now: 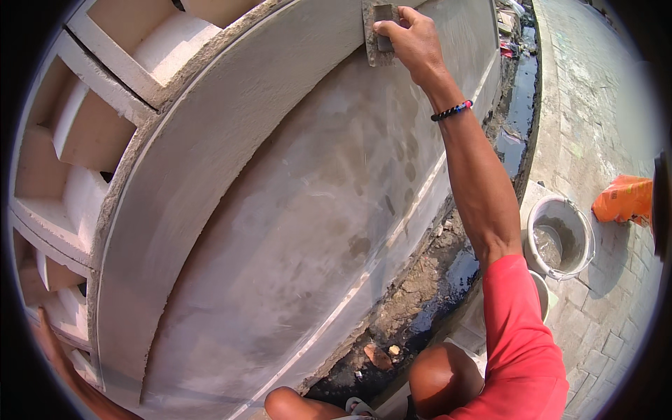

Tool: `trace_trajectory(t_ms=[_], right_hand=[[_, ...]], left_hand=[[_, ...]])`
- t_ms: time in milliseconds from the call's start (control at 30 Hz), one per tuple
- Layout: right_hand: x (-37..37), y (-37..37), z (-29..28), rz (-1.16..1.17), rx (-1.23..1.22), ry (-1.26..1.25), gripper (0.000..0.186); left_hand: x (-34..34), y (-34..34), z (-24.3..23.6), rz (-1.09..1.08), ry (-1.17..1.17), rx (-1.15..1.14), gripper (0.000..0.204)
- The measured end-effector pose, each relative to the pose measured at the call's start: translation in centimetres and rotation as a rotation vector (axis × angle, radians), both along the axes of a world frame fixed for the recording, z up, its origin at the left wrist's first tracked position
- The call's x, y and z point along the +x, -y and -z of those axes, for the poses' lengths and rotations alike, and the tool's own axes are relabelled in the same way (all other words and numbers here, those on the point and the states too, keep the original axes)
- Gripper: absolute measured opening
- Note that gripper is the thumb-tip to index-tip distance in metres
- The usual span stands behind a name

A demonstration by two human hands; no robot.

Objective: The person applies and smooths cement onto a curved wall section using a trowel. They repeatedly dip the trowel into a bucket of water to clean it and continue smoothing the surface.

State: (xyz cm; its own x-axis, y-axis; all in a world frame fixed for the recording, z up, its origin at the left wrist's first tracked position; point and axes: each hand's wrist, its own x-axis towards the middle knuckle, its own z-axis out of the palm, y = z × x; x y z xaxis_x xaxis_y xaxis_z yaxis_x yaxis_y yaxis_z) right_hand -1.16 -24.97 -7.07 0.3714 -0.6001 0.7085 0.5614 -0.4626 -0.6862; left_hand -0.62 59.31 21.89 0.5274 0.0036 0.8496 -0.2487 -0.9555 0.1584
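Note:
My right hand (409,43) is closed on a trowel (380,59), a small flat plate with a block-like grip, crusted with grey mortar. Its plate lies against the grey plastered wall (301,189) at the top of the view, near the raised plaster band (164,189) that runs along the wall's upper part. Darker damp-looking patches mark the wall face. At the far left rim, my left hand (49,339) rests by the pale hollow blocks (73,210). One finger of it shows stretched out; the rest is cut off or dim.
Below the wall runs a ditch with dark water (458,276), mud and rubble. A white bucket (588,241) with grey mortar stands on the paving (595,336) at the right, a second pail (540,297) partly behind my sleeve. Beyond lies an orange bag (623,199).

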Motion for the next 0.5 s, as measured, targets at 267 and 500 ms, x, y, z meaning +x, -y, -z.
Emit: trace_trajectory(t_ms=[267,500], right_hand=[[-4.6,-14.6,3.8,-0.202,-0.069,0.188,0.041],[-0.6,0.6,9.4,-0.573,0.808,0.488,0.028]], left_hand=[[-1.7,5.2,0.4,-0.059,-0.036,-0.207,0.061],[-4.4,12.8,2.7,0.073,-0.083,-0.209,0.054]])
